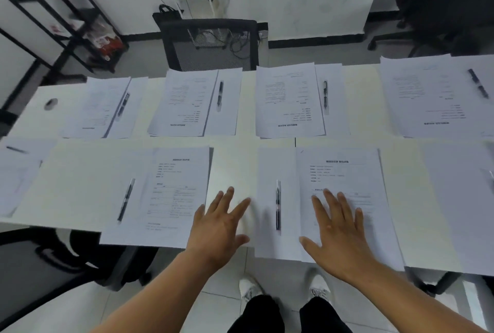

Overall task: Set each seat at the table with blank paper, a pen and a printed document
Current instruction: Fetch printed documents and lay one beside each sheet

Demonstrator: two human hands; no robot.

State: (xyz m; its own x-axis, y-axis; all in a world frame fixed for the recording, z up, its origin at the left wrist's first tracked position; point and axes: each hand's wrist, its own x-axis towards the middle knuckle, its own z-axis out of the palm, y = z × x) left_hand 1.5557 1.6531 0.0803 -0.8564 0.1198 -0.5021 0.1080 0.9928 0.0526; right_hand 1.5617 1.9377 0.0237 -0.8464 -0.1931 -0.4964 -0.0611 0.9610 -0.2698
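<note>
Right in front of me a printed document point(344, 172) lies on the white table point(232, 169), overlapping blank paper point(270, 172) that carries a black pen point(278, 204). My right hand point(336, 228) rests flat on that document with fingers spread. My left hand point(222, 220) is open with straight fingers over the table edge, just left of the blank paper. A second near setting to the left has a document point(179, 185) and pen point(126, 200). Along the far side lie several more sets of paper, document and pen.
A black mesh chair point(211, 43) stands at the far side, another black chair point(449, 3) at the top right. A black shelf rack point(66, 22) is at the far left. A dark chair seat point(53, 260) sits under the near edge on my left. My shoes point(251, 290) show below.
</note>
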